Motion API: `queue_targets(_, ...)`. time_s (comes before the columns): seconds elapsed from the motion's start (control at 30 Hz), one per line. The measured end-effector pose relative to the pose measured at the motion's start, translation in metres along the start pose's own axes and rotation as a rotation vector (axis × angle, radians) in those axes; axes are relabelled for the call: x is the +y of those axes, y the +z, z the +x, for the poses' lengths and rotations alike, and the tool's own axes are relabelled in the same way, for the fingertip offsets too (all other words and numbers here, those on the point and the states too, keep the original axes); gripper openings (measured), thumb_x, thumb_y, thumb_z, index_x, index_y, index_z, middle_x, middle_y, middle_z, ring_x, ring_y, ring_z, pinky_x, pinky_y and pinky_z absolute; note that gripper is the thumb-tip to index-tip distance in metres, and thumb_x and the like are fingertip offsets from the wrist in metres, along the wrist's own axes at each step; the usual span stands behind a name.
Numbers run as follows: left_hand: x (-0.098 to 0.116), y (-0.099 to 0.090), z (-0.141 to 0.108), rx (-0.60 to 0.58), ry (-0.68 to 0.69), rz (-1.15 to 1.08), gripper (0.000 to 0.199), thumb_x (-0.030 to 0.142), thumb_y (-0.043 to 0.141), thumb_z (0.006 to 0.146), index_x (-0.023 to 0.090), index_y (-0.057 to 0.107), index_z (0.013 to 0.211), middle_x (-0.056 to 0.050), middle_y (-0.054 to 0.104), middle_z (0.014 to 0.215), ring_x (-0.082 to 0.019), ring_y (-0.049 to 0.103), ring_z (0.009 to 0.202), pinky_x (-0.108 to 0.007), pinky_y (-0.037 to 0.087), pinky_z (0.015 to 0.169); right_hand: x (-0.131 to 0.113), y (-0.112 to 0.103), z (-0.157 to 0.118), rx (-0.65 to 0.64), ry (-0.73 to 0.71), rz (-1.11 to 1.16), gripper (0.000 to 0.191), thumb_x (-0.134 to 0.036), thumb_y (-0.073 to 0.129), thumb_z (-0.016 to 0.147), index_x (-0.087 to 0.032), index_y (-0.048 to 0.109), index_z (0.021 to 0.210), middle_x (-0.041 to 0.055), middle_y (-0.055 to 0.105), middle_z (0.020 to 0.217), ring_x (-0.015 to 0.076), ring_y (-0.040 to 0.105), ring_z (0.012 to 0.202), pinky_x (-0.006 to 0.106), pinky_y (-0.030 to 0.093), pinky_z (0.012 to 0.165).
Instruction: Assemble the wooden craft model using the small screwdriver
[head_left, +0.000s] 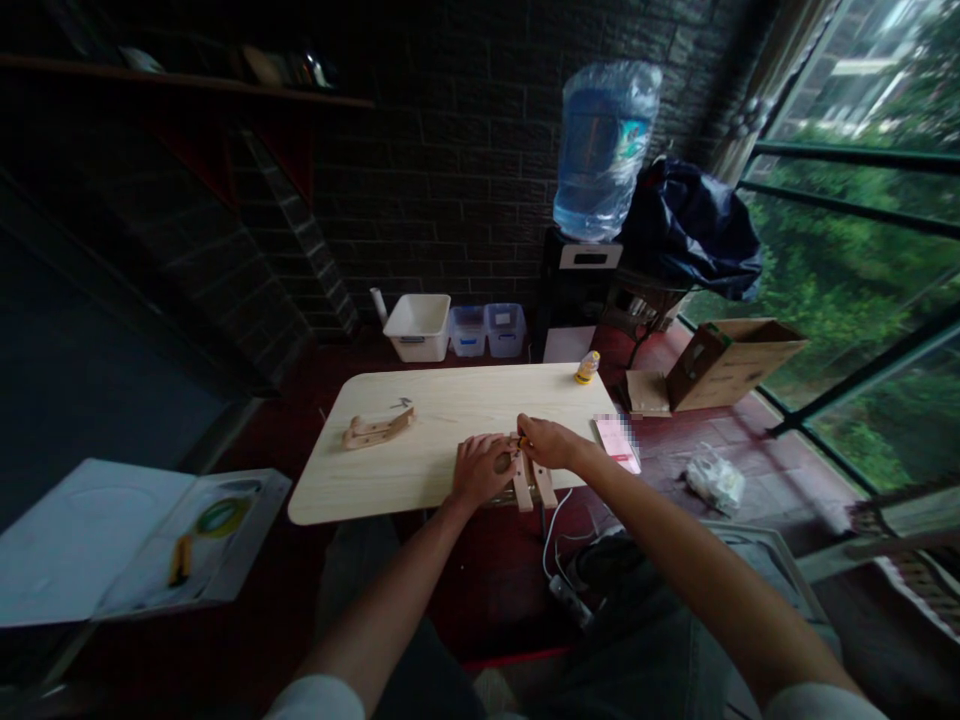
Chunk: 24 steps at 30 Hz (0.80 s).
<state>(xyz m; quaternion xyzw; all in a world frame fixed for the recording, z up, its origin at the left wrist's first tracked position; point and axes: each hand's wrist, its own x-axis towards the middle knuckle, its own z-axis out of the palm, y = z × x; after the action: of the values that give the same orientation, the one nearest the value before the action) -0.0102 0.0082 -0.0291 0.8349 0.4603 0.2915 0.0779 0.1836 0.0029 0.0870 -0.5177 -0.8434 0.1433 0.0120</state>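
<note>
A wooden assembly of pale bars (523,488) lies at the front edge of the table, its bar ends sticking out over the edge. My left hand (480,470) grips the assembly from the left, with the thumb close to the joint. Curled fingers of my right hand (550,443) close on a small orange-and-dark tool (523,441) at the same spot; its exact kind is too small to tell. A second wooden piece (379,430), with angled bars and dark holes, rests on the table's left side. Small dark metal parts (403,403) lie just behind it.
The pale table (442,385) carries a yellow-capped bottle (588,368) and a pink-and-white booklet (618,444) at its right. An open white case (217,540) sits at the left. Behind stand plastic bins (418,346) and a water dispenser (581,270). White cables (556,530) hang below.
</note>
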Motion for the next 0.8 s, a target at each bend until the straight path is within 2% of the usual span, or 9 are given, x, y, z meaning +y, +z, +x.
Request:
queue_targets(0.2,0.003,-0.003,0.001,0.008,0.01,0.024,0.026,0.037,0.068,0.085,0.034,0.067,0.111,-0.002,0.066,0.128,-0.026,0.055,0.122,-0.045,0.038,0.107,-0.012,-0.018,-0.002,-0.092,0.045,-0.111,0.031,-0.032,0.051,0.1,-0.014,0.049,0.126,0.0186,0.073,0.112,0.0276,0.071,0.102,0.03,0.047,0.075)
queue_targets(0.37,0.002,-0.002,0.0,0.001,0.018,0.033,0.019,0.037,0.069,0.085,0.033,0.069,0.104,-0.002,0.065,0.128,-0.026,0.053,0.123,-0.046,0.038,0.108,-0.02,-0.033,-0.005,-0.103,0.026,-0.172,0.033,-0.04,0.041,0.106,-0.016,0.056,0.123,0.0167,0.074,0.112,0.0273,0.071,0.105,0.031,0.048,0.082)
queue_targets(0.63,0.001,0.0,0.0,-0.001,0.014,0.035,0.021,0.039,0.066,0.087,0.033,0.067,0.107,-0.002,0.065,0.13,-0.026,0.053,0.124,-0.046,0.037,0.109,-0.021,-0.023,-0.006,-0.085,0.061,-0.193,0.03,-0.032,0.043,0.105,-0.014,0.054,0.125,0.0182,0.069,0.122,0.0258,0.069,0.11,0.032,0.051,0.086)
queue_targets(0.8,0.001,0.001,0.0,-0.01,0.005,0.034,0.025,0.039,0.066,0.087,0.034,0.067,0.111,-0.002,0.064,0.131,-0.027,0.053,0.124,-0.045,0.037,0.108,-0.018,-0.02,-0.003,-0.081,0.069,-0.179,0.033,-0.037,0.042,0.105,-0.013,0.053,0.125,0.0187,0.071,0.12,0.0268,0.069,0.111,0.032,0.05,0.086)
